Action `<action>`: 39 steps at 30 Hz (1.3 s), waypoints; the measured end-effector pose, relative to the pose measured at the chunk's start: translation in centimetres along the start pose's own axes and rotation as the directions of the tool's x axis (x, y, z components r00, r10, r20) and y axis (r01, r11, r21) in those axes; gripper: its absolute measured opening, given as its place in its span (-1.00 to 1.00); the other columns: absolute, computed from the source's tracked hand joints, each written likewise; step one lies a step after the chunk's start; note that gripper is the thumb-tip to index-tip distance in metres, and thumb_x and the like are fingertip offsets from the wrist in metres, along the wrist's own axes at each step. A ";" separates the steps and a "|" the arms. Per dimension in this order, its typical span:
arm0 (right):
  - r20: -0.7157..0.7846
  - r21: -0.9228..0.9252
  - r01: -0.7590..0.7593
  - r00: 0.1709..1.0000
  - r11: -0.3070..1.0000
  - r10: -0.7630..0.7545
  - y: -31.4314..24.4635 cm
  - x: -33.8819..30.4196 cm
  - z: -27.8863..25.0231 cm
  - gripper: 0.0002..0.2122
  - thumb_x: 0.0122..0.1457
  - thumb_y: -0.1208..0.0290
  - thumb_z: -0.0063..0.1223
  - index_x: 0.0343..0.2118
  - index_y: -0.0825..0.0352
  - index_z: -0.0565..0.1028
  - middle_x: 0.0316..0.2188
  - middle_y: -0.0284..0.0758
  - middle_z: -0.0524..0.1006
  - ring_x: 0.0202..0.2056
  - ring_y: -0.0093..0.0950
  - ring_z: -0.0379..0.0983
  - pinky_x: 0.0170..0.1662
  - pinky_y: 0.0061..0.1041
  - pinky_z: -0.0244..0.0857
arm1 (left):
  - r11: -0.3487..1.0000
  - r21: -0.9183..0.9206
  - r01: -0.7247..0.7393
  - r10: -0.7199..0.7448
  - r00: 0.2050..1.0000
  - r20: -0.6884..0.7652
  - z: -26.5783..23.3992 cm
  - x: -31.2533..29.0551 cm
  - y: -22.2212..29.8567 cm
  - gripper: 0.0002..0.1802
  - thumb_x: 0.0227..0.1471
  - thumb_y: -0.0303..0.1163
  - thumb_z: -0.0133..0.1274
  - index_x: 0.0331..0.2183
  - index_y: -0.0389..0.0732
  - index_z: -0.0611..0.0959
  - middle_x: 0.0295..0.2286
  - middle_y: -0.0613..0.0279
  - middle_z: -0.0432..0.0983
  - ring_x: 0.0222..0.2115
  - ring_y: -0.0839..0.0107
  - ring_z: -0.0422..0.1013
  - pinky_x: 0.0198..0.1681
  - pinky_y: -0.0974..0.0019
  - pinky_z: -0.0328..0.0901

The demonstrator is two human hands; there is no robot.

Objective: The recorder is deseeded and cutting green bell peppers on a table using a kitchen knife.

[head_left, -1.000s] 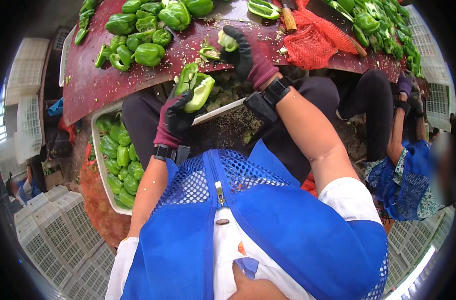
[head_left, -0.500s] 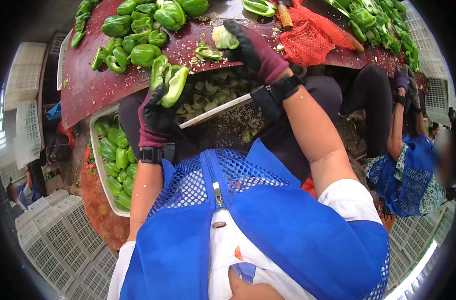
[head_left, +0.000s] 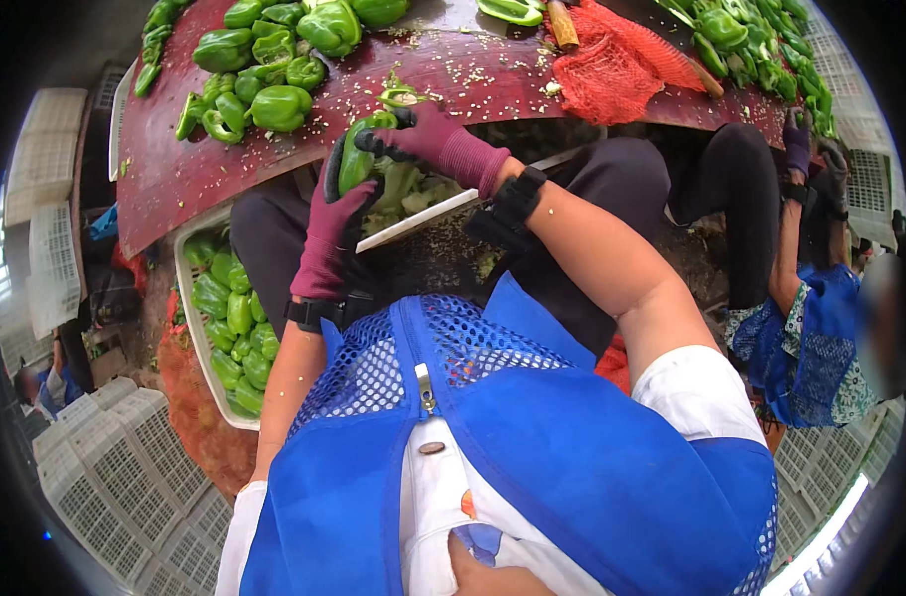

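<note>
In my left hand (head_left: 326, 223), gloved in maroon and black, a green bell pepper (head_left: 355, 159) stands nearly upright just off the table's near edge. My right hand (head_left: 428, 141), in a matching glove, has its curled fingers against the pepper's upper right side. The pepper's inside faces away from me. Beyond my right fingers, a torn green pepper scrap (head_left: 403, 95) lies among scattered pale seeds on the dark red table (head_left: 200, 179). Whole and cut bell peppers (head_left: 280, 108) are piled to the left of my hands.
A white crate (head_left: 197, 298) of green peppers stands by my left leg. Under the table edge is a bin (head_left: 413, 223) of pale scraps. Red netting (head_left: 612, 65) and a wooden handle (head_left: 562, 25) lie at the right. A co-worker (head_left: 796, 328) sits further right.
My right hand has come down and left to the pepper; the pale seed core it held is out of sight. My left hand has turned the pepper so its open side no longer shows.
</note>
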State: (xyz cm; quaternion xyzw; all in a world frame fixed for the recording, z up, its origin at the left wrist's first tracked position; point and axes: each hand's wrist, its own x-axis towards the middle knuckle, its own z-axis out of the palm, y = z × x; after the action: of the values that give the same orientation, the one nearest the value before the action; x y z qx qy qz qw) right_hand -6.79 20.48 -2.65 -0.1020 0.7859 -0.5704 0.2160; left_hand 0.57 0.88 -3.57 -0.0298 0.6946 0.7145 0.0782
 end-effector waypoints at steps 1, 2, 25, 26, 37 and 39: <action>-0.026 0.121 -0.080 0.996 0.989 0.084 0.2 0.1 0.2 -0.41 -0.01 -0.04 0.22 -0.09 0.41 0.47 -0.27 -0.20 0.57 -0.27 -0.43 0.52 -0.24 -0.44 0.40 | 1.000 0.020 -0.009 0.009 1.000 -0.020 0.1 0.0 -0.3 -0.28 -0.03 -0.51 0.10 0.17 -0.32 0.24 -0.07 0.15 0.40 -0.14 0.40 0.41 -0.04 0.35 0.32; 0.104 0.338 0.075 0.988 0.938 -0.116 0.5 0.3 -0.3 -0.56 0.05 0.08 0.22 -0.19 0.39 0.54 -0.39 -0.36 0.57 -0.39 -0.61 0.47 -0.31 -0.54 0.38 | 0.995 -0.094 0.023 -0.025 1.000 -0.017 -0.1 0.0 -0.5 -0.34 -0.01 -0.53 0.06 0.15 -0.32 0.28 -0.07 0.16 0.41 -0.14 0.40 0.41 -0.04 0.33 0.32; -0.134 -0.744 0.164 0.913 0.647 -0.385 -0.6 -0.8 1.5 -0.81 -0.01 0.30 0.07 -0.37 0.26 0.58 -0.30 -0.12 0.49 -0.25 -0.16 0.49 -0.17 -0.21 0.37 | 0.992 -0.092 0.081 -0.088 0.993 -0.078 0.0 0.1 0.5 -0.43 0.01 -0.51 0.04 0.09 -0.34 0.37 -0.11 0.14 0.46 -0.12 0.41 0.41 -0.03 0.38 0.30; -0.133 -0.756 0.242 0.853 0.608 -0.505 -0.5 -0.7 1.3 -0.81 -0.01 0.30 0.08 -0.38 0.26 0.57 -0.30 -0.13 0.49 -0.25 -0.16 0.49 -0.16 -0.21 0.37 | 0.984 -0.176 0.036 -0.058 0.991 -0.121 0.7 -0.1 0.7 -0.44 0.02 -0.52 0.02 0.10 -0.34 0.37 -0.10 0.11 0.45 -0.11 0.37 0.41 -0.02 0.34 0.30; -0.078 0.341 -0.085 0.990 0.936 0.119 1.7 1.4 0.2 -0.62 0.11 0.16 0.03 -0.15 0.39 0.47 -0.39 -0.22 0.55 -0.36 -0.41 0.49 -0.25 -0.42 0.36 | 0.887 -0.458 0.063 -0.124 0.987 -0.104 1.2 -0.6 2.6 -0.53 0.05 -0.51 0.00 0.04 -0.27 0.42 -0.03 0.11 0.40 -0.03 0.18 0.37 0.04 0.09 0.32; -0.244 0.273 0.028 0.969 0.962 0.041 2.1 1.5 0.3 -0.64 0.14 0.15 0.01 -0.18 0.38 0.45 -0.38 -0.28 0.55 -0.41 -0.49 0.48 -0.34 -0.43 0.36 | 0.942 0.121 -0.314 0.336 0.889 -0.312 1.8 -0.7 4.8 -0.45 0.02 -0.61 -0.03 0.10 -0.26 0.38 0.02 0.11 0.37 0.01 0.21 0.35 0.09 0.17 0.26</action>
State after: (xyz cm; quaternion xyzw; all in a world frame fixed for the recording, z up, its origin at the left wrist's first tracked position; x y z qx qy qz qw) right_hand -7.81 20.31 -5.07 0.0035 0.7203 -0.6813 0.1304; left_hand 0.59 2.47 1.36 -0.0289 0.7165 0.6788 -0.1580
